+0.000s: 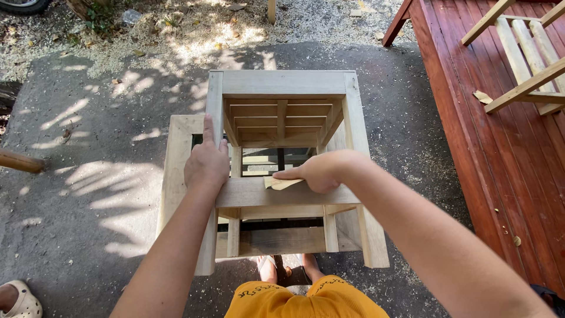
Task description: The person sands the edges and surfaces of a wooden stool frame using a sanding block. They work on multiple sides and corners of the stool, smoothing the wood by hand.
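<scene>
Two bare hands are on an unpainted wooden stool [282,171], which lies tipped on another wooden frame [176,171] on the dark ground [88,224], its legs and rails facing the camera. Far left, at the bottom corner, someone else's foot in a pale clog [20,301] sits at the edge of view, and a round wooden handle [17,160] pokes in from the left edge above it. Moving in, the left hand [206,164] is spread flat over the stool's left leg and the end of the near rail [282,193], fingers extended and pointing away, pressing down rather than gripping anything. Centre now: the right hand [321,172] is curled low over that same rail, fingertips pinning a small tan piece of sandpaper [281,183] flat against the wood, thumb tucked in beside it. Below the stool, the person's own toes [288,268] show under the frame, with orange shorts [306,300] at the bottom edge. Up top, sawdust [194,29] is scattered thick across the ground in dappled sunlight. Over on the right, a red wooden deck [494,147] runs down the side, and pale wooden frames [524,53] rest on it, well apart from the stool.
</scene>
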Motion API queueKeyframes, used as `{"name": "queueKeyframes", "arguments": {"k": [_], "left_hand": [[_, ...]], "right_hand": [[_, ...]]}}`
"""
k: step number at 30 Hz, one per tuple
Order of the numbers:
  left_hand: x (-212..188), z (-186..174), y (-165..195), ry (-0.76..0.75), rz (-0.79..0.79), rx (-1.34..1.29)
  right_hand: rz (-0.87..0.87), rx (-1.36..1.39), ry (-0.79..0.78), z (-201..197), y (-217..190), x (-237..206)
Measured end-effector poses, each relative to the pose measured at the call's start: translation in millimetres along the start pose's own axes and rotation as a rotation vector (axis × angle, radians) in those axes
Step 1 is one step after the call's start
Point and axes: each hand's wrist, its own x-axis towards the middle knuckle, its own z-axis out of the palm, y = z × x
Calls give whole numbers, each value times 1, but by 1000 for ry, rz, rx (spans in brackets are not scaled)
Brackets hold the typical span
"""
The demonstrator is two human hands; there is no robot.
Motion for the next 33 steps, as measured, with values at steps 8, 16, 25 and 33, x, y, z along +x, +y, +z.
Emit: {"name": "queueKeyframes", "arguments": {"k": [8, 16, 25, 33], "left_hand": [[7, 2, -8, -10, -8, -80], [21, 0, -14, 31, 6, -148], [24, 6, -14, -25, -12, -191], [21, 11, -10, 39, 34, -174]], "right_hand": [[-161, 164, 42, 8, -1, -1], [-255, -98, 273, 28, -37, 22], [-363, -321, 618, 61, 6, 0], [-386, -135, 574, 51, -40, 55]]}}
